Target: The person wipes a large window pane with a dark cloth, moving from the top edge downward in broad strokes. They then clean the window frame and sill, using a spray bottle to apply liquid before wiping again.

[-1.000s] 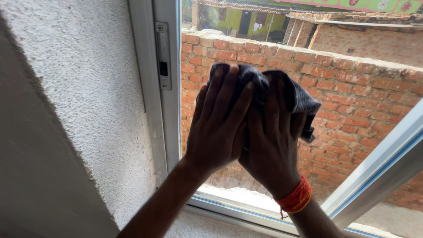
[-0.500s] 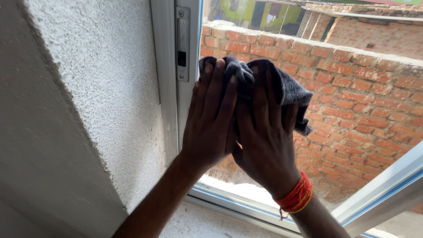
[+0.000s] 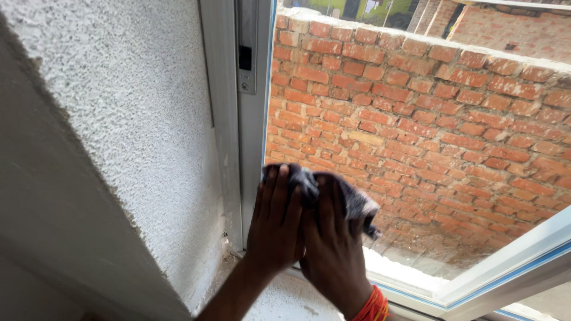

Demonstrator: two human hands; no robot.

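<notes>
Now both hands press a dark grey cloth [image 3: 351, 199] flat on the glass [image 3: 416, 137], low down, just beside the white frame [image 3: 253, 137]. The left hand [image 3: 276, 223] lies with fingers straight and close together, palm on the pane, fingertips over the cloth's left edge. The right hand [image 3: 333, 244] overlaps it, fingers likewise flat on the bunched cloth; a red-orange band [image 3: 372, 306] circles its wrist.

Wiping well here probably calls for even pressure from both palms, the cloth kept spread rather than balled, and strokes run right into the corner where pane meets frame and sill, since dirt tends to gather there.

No packages, labels or signs show. A grey lock plate [image 3: 246, 47] with a dark slot sits high on the frame. Outside stands a red brick wall [image 3: 452, 107].
</notes>
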